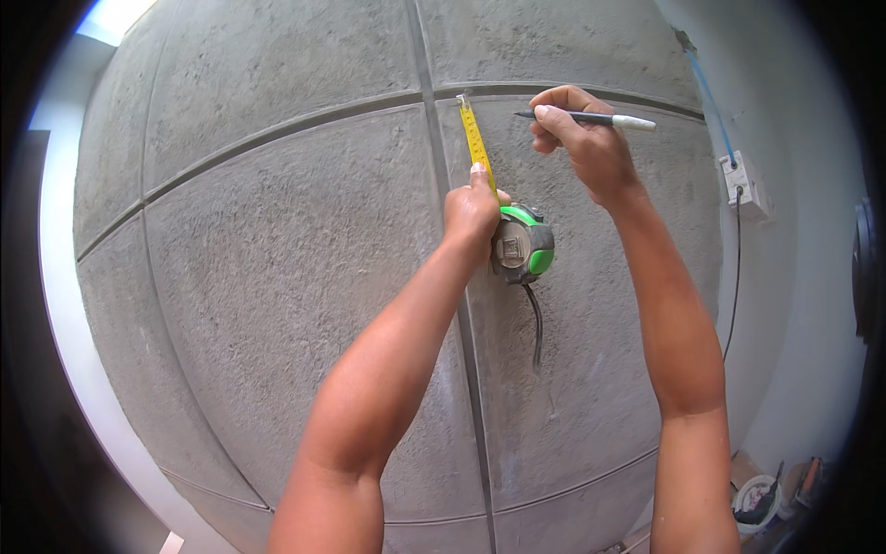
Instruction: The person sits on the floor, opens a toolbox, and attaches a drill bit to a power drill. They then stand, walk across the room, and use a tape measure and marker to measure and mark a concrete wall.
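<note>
My left hand grips a tape measure with a grey and green case, its black strap hanging below. The yellow blade runs up from the case along the wall, my thumb pressed on it. Its metal end hook reaches a horizontal groove, just right of where that groove crosses a vertical one. To the right, my right hand pinches a black marker with a white end. The marker lies almost level, its dark tip pointing left at the blade and apart from it.
Rough grey plaster covers the wall, divided into panels by grooves. At the right, a white electrical box carries a blue conduit above and a dark cable below. A white bucket with tools stands low at the right.
</note>
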### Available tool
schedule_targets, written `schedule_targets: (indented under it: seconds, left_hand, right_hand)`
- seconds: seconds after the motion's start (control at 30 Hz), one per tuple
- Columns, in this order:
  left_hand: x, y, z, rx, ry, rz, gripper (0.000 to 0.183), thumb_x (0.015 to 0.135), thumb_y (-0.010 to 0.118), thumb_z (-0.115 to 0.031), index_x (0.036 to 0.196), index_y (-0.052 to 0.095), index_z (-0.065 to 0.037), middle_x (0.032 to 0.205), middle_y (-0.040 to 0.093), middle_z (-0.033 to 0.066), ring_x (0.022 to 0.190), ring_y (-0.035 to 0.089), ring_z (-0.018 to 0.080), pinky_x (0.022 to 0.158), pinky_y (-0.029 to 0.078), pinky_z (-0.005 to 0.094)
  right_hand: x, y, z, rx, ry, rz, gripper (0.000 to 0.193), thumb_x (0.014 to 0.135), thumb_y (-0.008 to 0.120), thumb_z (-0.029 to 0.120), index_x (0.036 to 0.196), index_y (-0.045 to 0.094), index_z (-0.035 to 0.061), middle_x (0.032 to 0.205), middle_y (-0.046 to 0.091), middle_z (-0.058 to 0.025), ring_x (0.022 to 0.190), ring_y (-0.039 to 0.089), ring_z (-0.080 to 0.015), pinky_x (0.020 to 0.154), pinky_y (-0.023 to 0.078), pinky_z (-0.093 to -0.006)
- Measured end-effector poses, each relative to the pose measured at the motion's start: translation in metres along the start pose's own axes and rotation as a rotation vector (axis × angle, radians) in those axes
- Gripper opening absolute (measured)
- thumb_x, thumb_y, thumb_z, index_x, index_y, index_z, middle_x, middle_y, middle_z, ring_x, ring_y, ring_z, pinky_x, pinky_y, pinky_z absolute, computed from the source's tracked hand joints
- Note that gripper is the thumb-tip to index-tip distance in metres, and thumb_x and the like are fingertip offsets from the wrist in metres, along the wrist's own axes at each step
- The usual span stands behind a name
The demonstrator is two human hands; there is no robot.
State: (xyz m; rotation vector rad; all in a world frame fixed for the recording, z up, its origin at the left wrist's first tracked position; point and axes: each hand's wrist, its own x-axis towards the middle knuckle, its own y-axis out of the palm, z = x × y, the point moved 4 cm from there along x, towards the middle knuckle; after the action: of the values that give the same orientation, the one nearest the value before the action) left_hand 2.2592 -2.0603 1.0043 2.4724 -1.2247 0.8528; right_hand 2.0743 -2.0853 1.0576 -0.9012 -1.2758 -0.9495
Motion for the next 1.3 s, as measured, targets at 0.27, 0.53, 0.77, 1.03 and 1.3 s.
schedule_targets:
  seconds: [0.27, 0.53, 0.77, 1.03, 1.3]
  left_hand:
    - [0.002, 0.0, -0.006, -0.002, -0.127, 0.035, 0.06, 0.109, 0.038, -0.05, 0.101, 0.072, -0.001, 0.097, 0.066, 0.0149, 0.086, 0.064, 0.0245, 0.078, 0.052, 0.0409]
    - [0.008, -0.001, -0.008, -0.069, -0.099, 0.009, 0.057, 0.11, 0.041, -0.044, 0.108, 0.064, 0.008, 0.089, 0.07, 0.0155, 0.073, 0.065, 0.0234, 0.069, 0.054, 0.0398]
    - [0.008, -0.001, -0.006, -0.059, -0.078, 0.045, 0.059, 0.109, 0.043, -0.045, 0.104, 0.067, 0.008, 0.09, 0.072, 0.0163, 0.075, 0.066, 0.0235, 0.07, 0.054, 0.0396]
    - [0.012, 0.004, -0.003, -0.046, -0.132, 0.148, 0.059, 0.11, 0.039, -0.048, 0.123, 0.062, 0.004, 0.112, 0.069, 0.0164, 0.099, 0.066, 0.0261, 0.086, 0.054, 0.0428]
    - [0.006, 0.005, -0.007, -0.075, -0.089, 0.039, 0.061, 0.11, 0.041, -0.046, 0.105, 0.067, 0.009, 0.087, 0.071, 0.0153, 0.07, 0.065, 0.0217, 0.066, 0.054, 0.0402]
  right_hand:
    - [0.017, 0.023, -0.021, 0.069, 0.045, -0.019, 0.023, 0.098, 0.065, 0.023, 0.107, 0.068, 0.0012, 0.085, 0.07, -0.0076, 0.08, 0.068, -0.0138, 0.075, 0.056, -0.0289]
    - [0.047, 0.052, -0.049, -0.007, 0.095, 0.076, 0.023, 0.091, 0.066, 0.02, 0.103, 0.068, 0.0004, 0.088, 0.071, -0.0081, 0.085, 0.068, -0.0153, 0.079, 0.055, -0.0327]
    - [0.056, 0.057, -0.053, -0.017, 0.123, 0.044, 0.023, 0.088, 0.065, 0.017, 0.102, 0.07, -0.0009, 0.092, 0.073, -0.0115, 0.089, 0.07, -0.0182, 0.083, 0.055, -0.0342]
    - [0.057, 0.054, -0.058, -0.083, 0.109, 0.059, 0.024, 0.089, 0.066, 0.018, 0.103, 0.07, -0.0007, 0.092, 0.073, -0.0109, 0.09, 0.07, -0.0179, 0.084, 0.055, -0.0338]
    - [0.059, 0.058, -0.062, -0.166, 0.096, 0.045, 0.028, 0.084, 0.067, 0.022, 0.1, 0.074, -0.0003, 0.092, 0.076, -0.0131, 0.088, 0.072, -0.0202, 0.084, 0.056, -0.0354]
